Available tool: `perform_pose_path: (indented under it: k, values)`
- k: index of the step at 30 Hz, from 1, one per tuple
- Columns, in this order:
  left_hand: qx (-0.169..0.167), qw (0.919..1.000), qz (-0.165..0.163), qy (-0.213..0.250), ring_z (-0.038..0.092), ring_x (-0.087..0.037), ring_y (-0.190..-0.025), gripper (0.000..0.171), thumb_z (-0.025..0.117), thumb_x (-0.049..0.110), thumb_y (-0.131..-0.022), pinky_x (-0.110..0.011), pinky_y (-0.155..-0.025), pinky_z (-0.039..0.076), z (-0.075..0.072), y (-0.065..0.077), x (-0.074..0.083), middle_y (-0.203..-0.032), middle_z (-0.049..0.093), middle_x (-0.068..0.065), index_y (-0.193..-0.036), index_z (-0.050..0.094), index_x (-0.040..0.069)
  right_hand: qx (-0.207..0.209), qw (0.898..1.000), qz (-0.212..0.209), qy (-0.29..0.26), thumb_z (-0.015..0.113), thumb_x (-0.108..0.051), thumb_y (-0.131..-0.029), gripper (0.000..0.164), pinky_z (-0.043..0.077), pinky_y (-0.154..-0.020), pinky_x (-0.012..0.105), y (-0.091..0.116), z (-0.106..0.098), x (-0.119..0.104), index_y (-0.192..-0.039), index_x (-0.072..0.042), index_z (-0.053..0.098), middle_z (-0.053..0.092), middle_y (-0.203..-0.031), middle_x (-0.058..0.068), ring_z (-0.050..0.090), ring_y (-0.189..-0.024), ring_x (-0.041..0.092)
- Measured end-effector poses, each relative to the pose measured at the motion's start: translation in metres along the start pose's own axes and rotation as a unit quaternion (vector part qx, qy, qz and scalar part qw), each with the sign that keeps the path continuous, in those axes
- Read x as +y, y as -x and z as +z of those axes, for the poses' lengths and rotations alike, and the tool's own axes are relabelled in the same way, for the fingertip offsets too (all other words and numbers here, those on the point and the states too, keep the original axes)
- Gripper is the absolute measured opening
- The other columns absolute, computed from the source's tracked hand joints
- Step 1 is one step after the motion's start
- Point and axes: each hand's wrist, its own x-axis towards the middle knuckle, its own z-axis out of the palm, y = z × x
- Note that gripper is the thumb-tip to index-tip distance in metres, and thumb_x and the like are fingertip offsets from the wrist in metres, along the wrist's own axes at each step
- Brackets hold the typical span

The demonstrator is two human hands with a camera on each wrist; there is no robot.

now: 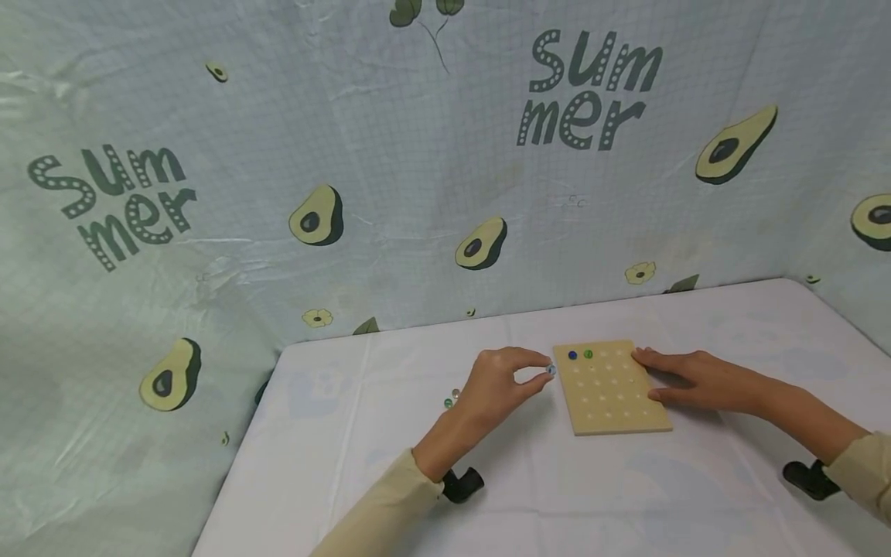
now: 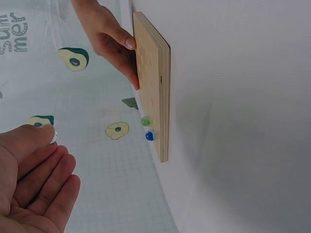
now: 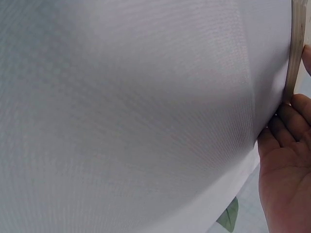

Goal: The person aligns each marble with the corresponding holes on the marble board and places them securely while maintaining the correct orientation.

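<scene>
Between thumb and index finger, my left hand [image 1: 493, 381] pinches a clear bluish glass marble [image 1: 551, 370], just off the left edge of the board. Its other fingers are loosely bent in the left wrist view, where the marble [image 2: 54, 138] is partly covered by the thumb. The square wooden board [image 1: 612, 424] has rows of shallow round hollows. In its far-left corner sit a blue marble [image 1: 572, 355] and a green marble [image 1: 588, 354], side by side. My right hand [image 1: 696, 377] rests at the board's right edge, fingers extended, thumb and fingertips touching it.
A few loose marbles [image 1: 448, 403] lie on the white-covered table [image 1: 334, 433], partly beside my left wrist. Behind the table hangs a pale cloth [image 1: 390, 155] printed with avocados. A black wrist device [image 1: 462, 485] shows under the left sleeve.
</scene>
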Motion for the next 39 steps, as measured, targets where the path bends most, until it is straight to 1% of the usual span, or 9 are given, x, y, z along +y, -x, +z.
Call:
perform_pose_path:
  k: [3, 8, 12, 20, 28, 33, 39]
  values:
    - [0.000, 1.0000, 0.004, 0.000, 0.071, -0.009, -0.105, 0.021, 0.078, 0.017, -0.092, -0.014, -0.091, 0.052, 0.002, -0.002, 0.002, -0.108, 0.077, -0.001, -0.111, 0.079, 0.008, 0.000, 1.000, 0.000, 0.003, 0.064, -0.058, -0.094, 0.081, 0.042, -0.106, 0.061, 0.000, 0.001, 0.000, -0.153, -0.005, 0.045, 0.045, -0.152, 0.023, 0.045, -0.137, 0.045]
    - [0.003, 0.9997, 0.010, -0.021, 0.071, -0.007, -0.105, 0.021, 0.078, 0.019, -0.092, -0.013, -0.091, 0.051, 0.006, -0.005, 0.004, -0.108, 0.077, 0.001, -0.111, 0.079, 0.010, 0.003, 1.000, -0.002, 0.005, 0.064, -0.057, -0.094, 0.081, 0.042, -0.105, 0.061, 0.000, 0.001, 0.000, -0.152, -0.004, 0.045, 0.046, -0.152, 0.023, 0.046, -0.137, 0.045]
    - [0.004, 0.9996, 0.007, -0.027, 0.071, -0.006, -0.104, 0.020, 0.079, 0.018, -0.091, -0.013, -0.090, 0.051, 0.009, -0.007, 0.005, -0.108, 0.077, 0.002, -0.110, 0.080, 0.011, 0.002, 1.000, 0.002, 0.004, 0.063, -0.060, -0.094, 0.083, 0.042, -0.106, 0.061, 0.001, 0.001, 0.001, -0.152, -0.004, 0.045, 0.045, -0.152, 0.022, 0.045, -0.138, 0.044]
    - [-0.002, 0.9996, -0.004, -0.029, 0.070, -0.005, -0.105, 0.019, 0.078, 0.020, -0.092, -0.012, -0.090, 0.051, 0.017, -0.019, 0.005, -0.108, 0.077, 0.003, -0.109, 0.080, 0.012, 0.002, 1.000, 0.001, 0.005, 0.062, -0.061, -0.094, 0.083, 0.043, -0.105, 0.061, 0.002, 0.002, 0.003, -0.153, -0.005, 0.045, 0.045, -0.152, 0.023, 0.046, -0.137, 0.045]
    - [-0.009, 0.9991, -0.035, -0.024, 0.069, -0.004, -0.106, 0.021, 0.078, 0.023, -0.092, -0.012, -0.091, 0.051, 0.025, -0.028, 0.005, -0.109, 0.077, 0.004, -0.110, 0.080, 0.013, 0.003, 1.000, -0.005, 0.006, 0.063, -0.060, -0.094, 0.082, 0.043, -0.104, 0.062, 0.003, 0.003, 0.004, -0.152, -0.005, 0.046, 0.046, -0.152, 0.023, 0.047, -0.137, 0.045]
    - [-0.003, 0.9992, -0.037, -0.017, 0.070, -0.005, -0.106, 0.019, 0.078, 0.022, -0.092, -0.012, -0.090, 0.051, 0.029, -0.034, 0.005, -0.108, 0.077, 0.004, -0.109, 0.080, 0.013, 0.004, 1.000, -0.007, 0.010, 0.063, -0.059, -0.095, 0.081, 0.043, -0.104, 0.062, 0.002, 0.003, 0.005, -0.152, -0.004, 0.046, 0.046, -0.151, 0.023, 0.047, -0.136, 0.045]
    - [0.009, 0.9992, -0.040, 0.003, 0.071, -0.007, -0.104, 0.018, 0.078, 0.020, -0.092, -0.014, -0.090, 0.052, 0.033, -0.041, 0.004, -0.106, 0.078, 0.001, -0.108, 0.080, 0.011, -0.003, 1.000, -0.005, 0.005, 0.061, -0.061, -0.094, 0.083, 0.043, -0.105, 0.062, 0.000, 0.001, 0.004, -0.153, -0.005, 0.045, 0.046, -0.152, 0.023, 0.046, -0.137, 0.045]
